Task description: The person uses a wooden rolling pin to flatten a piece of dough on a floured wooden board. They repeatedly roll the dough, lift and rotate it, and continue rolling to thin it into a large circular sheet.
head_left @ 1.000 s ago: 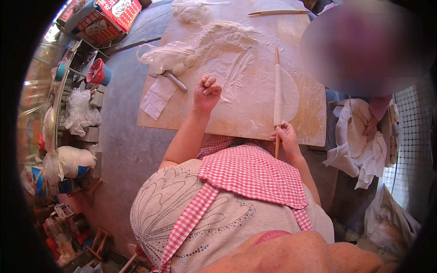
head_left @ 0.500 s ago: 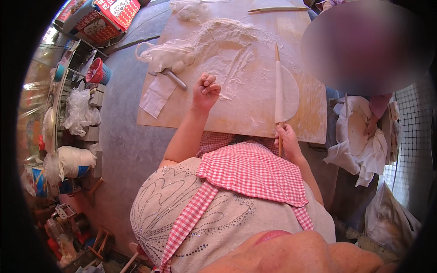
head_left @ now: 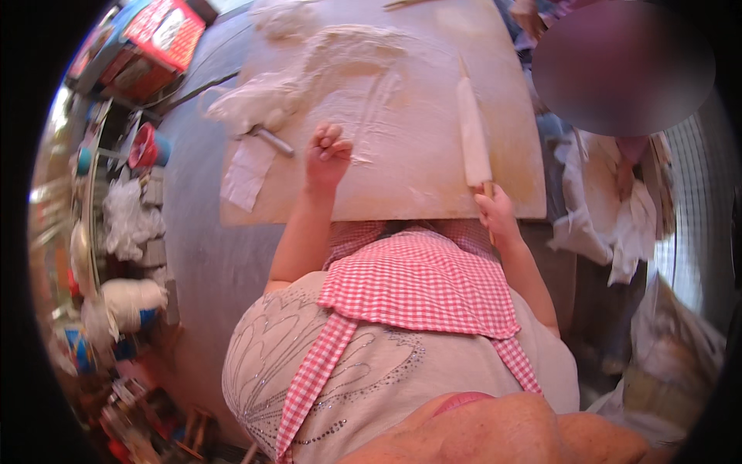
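Observation:
My right hand (head_left: pixel 497 210) grips the near handle of a wooden rolling pin (head_left: pixel 464 69) at the board's front edge. A pale sheet of dough (head_left: pixel 474 135) is wrapped around the pin's middle, and the pin points away from me. My left hand (head_left: pixel 328 155) is raised over the front of the floured wooden board (head_left: pixel 433 203), its fingers curled in with nothing visible in them. To its left lie a grey metal cylinder-handled tool (head_left: pixel 276 142) and a white cloth or paper (head_left: pixel 249 172). White flour (head_left: pixel 348 46) is heaped toward the far side.
A white bag (head_left: pixel 251 100) lies at the board's left. A co-worker's hand (head_left: pixel 624 179) reaches into a cloth-lined container (head_left: pixel 576 193) on the right. Shelves on the left hold a red-lined blue bin (head_left: pixel 152 145) and plastic bags (head_left: pixel 127 216). A stick (head_left: pixel 402 4) lies at the far edge.
The half-round of dough that lay flat to the right of the pin is now wound onto it. The whole view has shifted slightly. My left hand stays curled; a co-worker's other hand shows at top right.

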A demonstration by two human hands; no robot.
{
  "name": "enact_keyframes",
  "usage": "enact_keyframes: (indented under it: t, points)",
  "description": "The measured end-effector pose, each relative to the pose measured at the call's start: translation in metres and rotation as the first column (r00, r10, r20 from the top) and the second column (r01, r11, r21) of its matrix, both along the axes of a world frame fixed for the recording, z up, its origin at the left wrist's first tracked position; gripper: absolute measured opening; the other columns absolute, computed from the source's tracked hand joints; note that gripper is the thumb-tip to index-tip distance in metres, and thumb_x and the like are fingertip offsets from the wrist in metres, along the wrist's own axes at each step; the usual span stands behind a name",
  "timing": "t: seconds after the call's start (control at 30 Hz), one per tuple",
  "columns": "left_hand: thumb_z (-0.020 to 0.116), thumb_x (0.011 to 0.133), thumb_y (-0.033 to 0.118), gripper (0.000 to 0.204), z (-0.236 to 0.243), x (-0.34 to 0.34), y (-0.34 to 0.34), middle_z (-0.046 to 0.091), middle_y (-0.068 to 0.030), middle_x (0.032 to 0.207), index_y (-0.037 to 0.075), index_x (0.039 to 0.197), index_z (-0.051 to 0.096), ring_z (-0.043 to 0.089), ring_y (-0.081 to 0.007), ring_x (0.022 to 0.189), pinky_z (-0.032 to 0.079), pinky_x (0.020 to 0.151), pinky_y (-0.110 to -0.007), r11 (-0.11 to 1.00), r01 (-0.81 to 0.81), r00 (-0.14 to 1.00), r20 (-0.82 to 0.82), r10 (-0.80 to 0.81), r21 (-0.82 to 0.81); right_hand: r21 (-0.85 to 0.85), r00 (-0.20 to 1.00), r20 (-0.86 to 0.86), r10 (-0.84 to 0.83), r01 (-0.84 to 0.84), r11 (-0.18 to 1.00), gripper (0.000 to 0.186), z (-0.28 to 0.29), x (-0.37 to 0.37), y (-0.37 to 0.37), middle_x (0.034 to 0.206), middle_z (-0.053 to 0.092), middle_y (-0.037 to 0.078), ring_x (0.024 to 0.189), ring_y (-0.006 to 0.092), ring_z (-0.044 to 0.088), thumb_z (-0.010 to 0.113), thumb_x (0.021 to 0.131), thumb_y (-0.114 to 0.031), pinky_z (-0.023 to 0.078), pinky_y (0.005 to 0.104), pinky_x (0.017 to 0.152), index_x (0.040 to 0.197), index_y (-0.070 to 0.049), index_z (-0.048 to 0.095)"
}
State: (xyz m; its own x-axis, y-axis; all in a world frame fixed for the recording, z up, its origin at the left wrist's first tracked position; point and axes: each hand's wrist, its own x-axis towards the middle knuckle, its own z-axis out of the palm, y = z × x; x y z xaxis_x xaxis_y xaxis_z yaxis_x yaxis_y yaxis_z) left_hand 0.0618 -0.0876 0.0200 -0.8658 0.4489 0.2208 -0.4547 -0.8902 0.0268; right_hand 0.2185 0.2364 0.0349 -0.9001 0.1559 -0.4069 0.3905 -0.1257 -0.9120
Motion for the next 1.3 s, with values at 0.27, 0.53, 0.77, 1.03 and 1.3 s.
enact_keyframes:
  t: [0.27, 0.53, 0.77, 1.03, 1.3]
  points:
    - [0.048, 0.082, 0.008, 0.022, 0.007, 0.07, 0.069, 0.068, -0.0069, 0.09, 0.008, 0.09, 0.069, 0.063, -0.0242, 0.083, 0.048, 0.076, -0.035, -0.118, -0.711, 0.631, -0.554, -0.544, -0.693, -0.075, 0.998, -0.065, 0.004, -0.009, 0.997, 0.019, 0.015, -0.001, 0.006, 0.068, 0.045, -0.005, 0.046, 0.0014, 0.038, 0.056, 0.087, -0.009, 0.03, 0.0159, 0.04, 0.105, -0.006, 0.052]
    - [0.048, 0.089, 0.048, 0.067, -0.004, 0.017, 0.07, 0.022, -0.0069, 0.154, 0.02, 0.146, 0.029, 0.018, -0.0238, 0.142, 0.007, 0.115, -0.049, 0.14, -0.976, -0.087, -0.292, -0.953, -0.164, -0.049, 0.99, -0.097, 0.104, -0.109, 0.993, 0.016, 0.052, -0.003, 0.042, 0.064, 0.044, -0.006, 0.045, 0.0006, 0.036, 0.055, 0.091, -0.014, 0.029, 0.0153, 0.04, 0.104, -0.004, 0.053]
    - [0.055, 0.089, 0.037, 0.062, -0.003, -0.065, 0.038, 0.029, -0.011, 0.15, 0.012, 0.142, 0.035, 0.025, -0.0254, 0.14, 0.015, 0.113, -0.05, -0.419, -0.908, 0.343, -0.527, -0.778, 0.027, 0.027, 0.962, 0.023, 0.272, -0.273, 0.962, 0.018, 0.094, 0.002, 0.045, 0.064, 0.046, -0.006, 0.045, 0.0012, 0.037, 0.062, 0.085, -0.016, 0.027, 0.0169, 0.04, 0.098, -0.005, 0.055]
    - [0.068, 0.08, 0.034, 0.052, 0.046, -0.056, 0.042, 0.058, -0.0049, 0.122, 0.014, 0.125, 0.051, 0.05, -0.0221, 0.12, 0.033, 0.105, -0.043, -0.127, -0.969, -0.047, -0.66, -0.75, 0.214, -0.109, 0.765, 0.221, 0.605, -0.597, 0.795, 0.018, 0.105, -0.002, 0.061, 0.065, 0.048, -0.006, 0.05, 0.0018, 0.041, 0.066, 0.083, -0.02, 0.03, 0.0175, 0.045, 0.093, -0.006, 0.059]
    - [0.074, 0.073, 0.033, 0.026, 0.068, -0.105, 0.032, 0.06, -0.0015, 0.079, 0.014, 0.084, 0.061, 0.061, -0.0237, 0.075, 0.048, 0.064, -0.037, -0.234, -0.963, 0.081, -0.691, -0.718, 0.13, 0.908, 0.924, -0.101, 0.368, -0.065, 0.413, 0.031, 0.047, -0.098, 0.089, 0.069, 0.063, 0.011, 0.068, 0.0256, 0.064, 0.067, 0.081, -0.04, 0.047, 0.0377, 0.06, 0.084, -0.009, 0.061]
